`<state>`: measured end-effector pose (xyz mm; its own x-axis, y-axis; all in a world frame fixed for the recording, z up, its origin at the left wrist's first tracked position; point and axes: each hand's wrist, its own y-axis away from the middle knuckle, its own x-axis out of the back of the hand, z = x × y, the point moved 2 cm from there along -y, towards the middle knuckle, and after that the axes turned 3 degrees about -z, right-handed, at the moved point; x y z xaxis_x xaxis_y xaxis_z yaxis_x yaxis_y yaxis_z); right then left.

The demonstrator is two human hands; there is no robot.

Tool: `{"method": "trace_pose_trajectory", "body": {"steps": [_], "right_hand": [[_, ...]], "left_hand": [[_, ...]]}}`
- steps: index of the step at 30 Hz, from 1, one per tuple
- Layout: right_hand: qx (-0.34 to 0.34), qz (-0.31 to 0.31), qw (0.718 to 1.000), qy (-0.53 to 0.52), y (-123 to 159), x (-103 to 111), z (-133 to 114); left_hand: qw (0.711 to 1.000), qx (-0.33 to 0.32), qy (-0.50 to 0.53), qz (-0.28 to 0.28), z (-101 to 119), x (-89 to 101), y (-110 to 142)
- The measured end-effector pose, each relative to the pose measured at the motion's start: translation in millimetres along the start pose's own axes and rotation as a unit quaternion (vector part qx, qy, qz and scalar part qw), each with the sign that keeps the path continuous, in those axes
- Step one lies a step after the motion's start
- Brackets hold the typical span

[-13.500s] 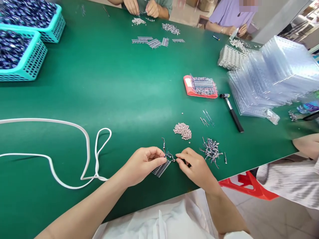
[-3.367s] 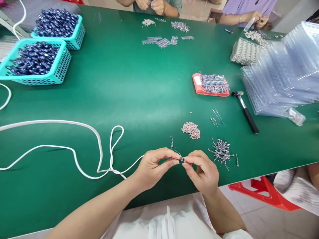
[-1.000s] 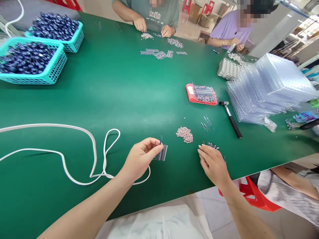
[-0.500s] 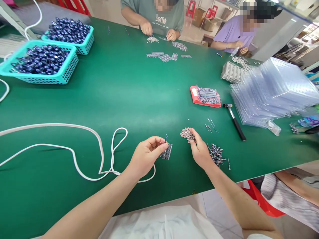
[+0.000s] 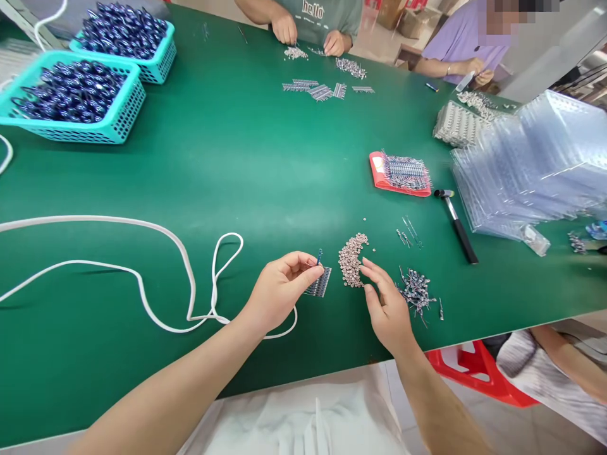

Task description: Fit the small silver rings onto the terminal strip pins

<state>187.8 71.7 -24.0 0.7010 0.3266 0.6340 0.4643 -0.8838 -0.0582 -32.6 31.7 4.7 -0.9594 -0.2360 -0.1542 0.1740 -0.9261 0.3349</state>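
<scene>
My left hand (image 5: 287, 284) is closed in a pinch, with a slim dark-blue piece (image 5: 319, 256) sticking up at its thumb and fingertips. Just under those fingertips shows a small grey-blue strip of rowed parts (image 5: 321, 284); whether the hand also grips it, I cannot tell. My right hand (image 5: 389, 309) has its fingers apart, at the right edge of a pile of tiny pinkish round pieces (image 5: 349, 262). Close beyond that hand lies a heap of small dark-and-silver twisted pieces (image 5: 417, 291).
A hammer (image 5: 458, 227) lies right of a red packet (image 5: 379, 170) bearing rowed parts. Clear plastic trays (image 5: 531, 164) are stacked at the right. White cable (image 5: 187, 272) loops on the left, below two turquoise baskets (image 5: 121, 123) of dark-blue pieces. Two people work across the green table (image 5: 213, 170).
My right hand has drawn back from the pinkish pile and opened; the pile now lies spread in a curve. My left hand keeps its pinch. The whole view has shifted slightly.
</scene>
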Motion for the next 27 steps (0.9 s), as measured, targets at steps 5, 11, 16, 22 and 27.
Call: {"method": "trace_pose_trajectory", "body": {"steps": [5,11,16,22,27], "right_hand": [[0.045,0.057,0.989,0.132,6.9,4.7,9.5],[0.112,0.011,0.978,0.177,0.1,-1.9,1.5],[0.138,-0.004,0.968,0.211,-8.7,-5.1,-4.3],[0.146,0.007,0.965,0.219,-6.3,-10.6,-1.7],[0.158,0.005,0.962,0.221,-4.1,-11.8,-2.7]], "left_hand": [[1.0,0.011,0.008,-0.001,-1.6,-1.7,-1.4],[1.0,0.023,0.01,0.004,-5.5,-2.7,-2.9],[0.999,0.025,0.02,0.0,-7.3,-1.6,-4.1],[0.999,0.029,0.034,-0.011,-6.2,-1.0,-4.3],[0.998,0.034,0.049,-0.016,-7.3,-0.8,-4.0]]}}
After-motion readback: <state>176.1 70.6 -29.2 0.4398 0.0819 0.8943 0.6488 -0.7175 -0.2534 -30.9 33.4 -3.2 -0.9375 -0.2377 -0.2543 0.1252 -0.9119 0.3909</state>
